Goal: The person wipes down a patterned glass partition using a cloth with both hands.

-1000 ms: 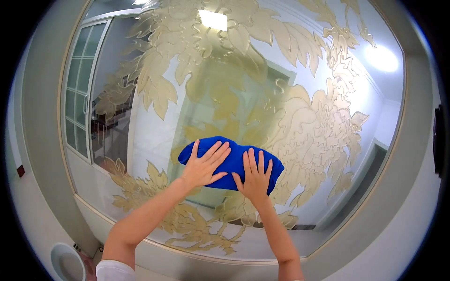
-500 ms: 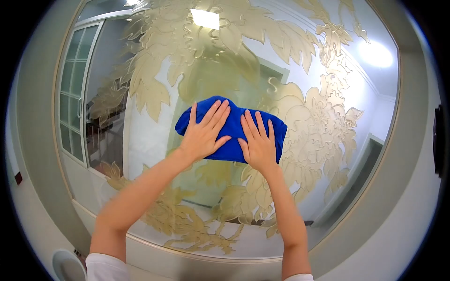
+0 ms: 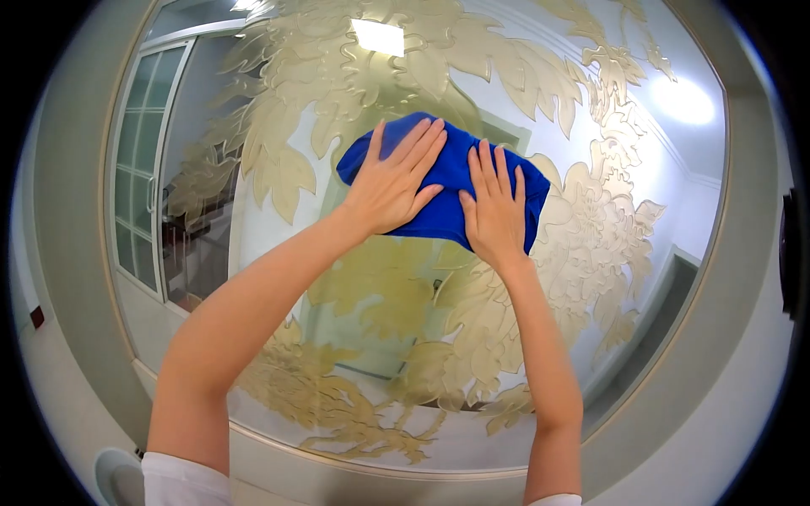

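Observation:
A blue cloth lies spread against an upright glass panel with a raised gold flower and leaf pattern. My left hand presses flat on the left part of the cloth, its fingers stretched out. On the cloth's right part rests my right hand, palm down with the fingers apart. Some of the cloth's edge stands out past both hands, and its right end is creased. The glass behind the cloth is hidden.
A pale frame surrounds the panel. A glazed sliding door shows at the left. At the lower left is a light-coloured round container. A dark object sits at the far right edge.
Both hands and the blue cloth have moved up the panel and a little to the right. More of the pattern below the cloth now shows.

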Tool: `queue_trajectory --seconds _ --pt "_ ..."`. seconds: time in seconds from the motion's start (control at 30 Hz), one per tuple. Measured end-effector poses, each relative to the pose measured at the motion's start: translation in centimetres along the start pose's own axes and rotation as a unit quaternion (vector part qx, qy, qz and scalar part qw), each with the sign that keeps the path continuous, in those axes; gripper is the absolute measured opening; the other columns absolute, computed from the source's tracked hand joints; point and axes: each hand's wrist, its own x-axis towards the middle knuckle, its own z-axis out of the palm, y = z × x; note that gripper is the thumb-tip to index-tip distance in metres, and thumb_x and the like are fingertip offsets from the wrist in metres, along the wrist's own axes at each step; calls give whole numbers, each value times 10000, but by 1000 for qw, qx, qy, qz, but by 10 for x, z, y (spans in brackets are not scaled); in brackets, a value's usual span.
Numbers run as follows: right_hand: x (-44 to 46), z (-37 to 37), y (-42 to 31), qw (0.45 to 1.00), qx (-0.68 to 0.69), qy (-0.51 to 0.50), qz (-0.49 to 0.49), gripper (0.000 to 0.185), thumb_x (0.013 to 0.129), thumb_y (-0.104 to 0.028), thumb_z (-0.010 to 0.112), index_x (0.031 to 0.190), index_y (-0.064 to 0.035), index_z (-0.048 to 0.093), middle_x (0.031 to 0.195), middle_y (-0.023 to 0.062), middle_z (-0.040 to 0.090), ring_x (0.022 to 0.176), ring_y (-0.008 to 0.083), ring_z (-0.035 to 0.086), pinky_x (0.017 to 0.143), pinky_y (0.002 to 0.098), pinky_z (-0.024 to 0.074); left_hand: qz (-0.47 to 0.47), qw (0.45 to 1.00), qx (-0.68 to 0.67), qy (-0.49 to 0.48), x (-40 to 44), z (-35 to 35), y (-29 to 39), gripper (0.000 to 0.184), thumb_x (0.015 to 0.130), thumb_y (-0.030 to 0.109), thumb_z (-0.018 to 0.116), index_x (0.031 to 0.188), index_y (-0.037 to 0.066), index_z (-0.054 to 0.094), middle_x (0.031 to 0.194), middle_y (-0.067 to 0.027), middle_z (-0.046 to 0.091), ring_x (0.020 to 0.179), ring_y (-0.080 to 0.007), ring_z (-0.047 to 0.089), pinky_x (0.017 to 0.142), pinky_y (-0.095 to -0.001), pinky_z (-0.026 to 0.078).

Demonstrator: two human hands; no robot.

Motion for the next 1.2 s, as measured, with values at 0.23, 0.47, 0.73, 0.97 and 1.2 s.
queue_trajectory --seconds 0.23,0.47,0.73,0.97,1.2 --pt "36 3 13 999 -20 42 -16 516 982 -275 428 1458 -87 359 1540 67 305 1421 265 269 1136 497 202 5 999 32 39 31 3 -25 655 952 412 457 1483 70 283 1561 -61 259 1444 -228 221 1138 -581 132" --pt "80 11 32 995 -29 91 -39 487 997 -301 394 1445 -111 388 1531 43 333 1414 254 283 1137 497 200 -7 993 66 97 65 9 -54 652 979 451 399 1495 76 263 1551 -94 272 1444 -247 215 1144 -565 145" --pt "95 23 40 988 -41 142 -31 497 991 -361 404 1428 -127 421 1502 39 386 1396 254 324 1133 471 225 20 986 90 142 78 11 -69 629 974 476 401 1474 100 330 1525 -73 340 1420 -233 282 1135 -556 175" --pt "82 29 29 991 -40 127 2 542 995 -422 372 1470 -162 366 1536 21 330 1429 251 262 1159 465 170 0 994 72 88 63 3 -64 700 944 453 452 1441 -21 320 1516 -174 315 1422 -291 267 1122 -579 205" --pt "64 31 11 992 -47 119 0 546 991 -431 378 1468 -166 368 1532 18 338 1424 249 276 1154 471 179 0 995 61 75 36 -1 -60 714 929 456 472 1446 -11 317 1518 -169 316 1423 -287 266 1115 -589 203"
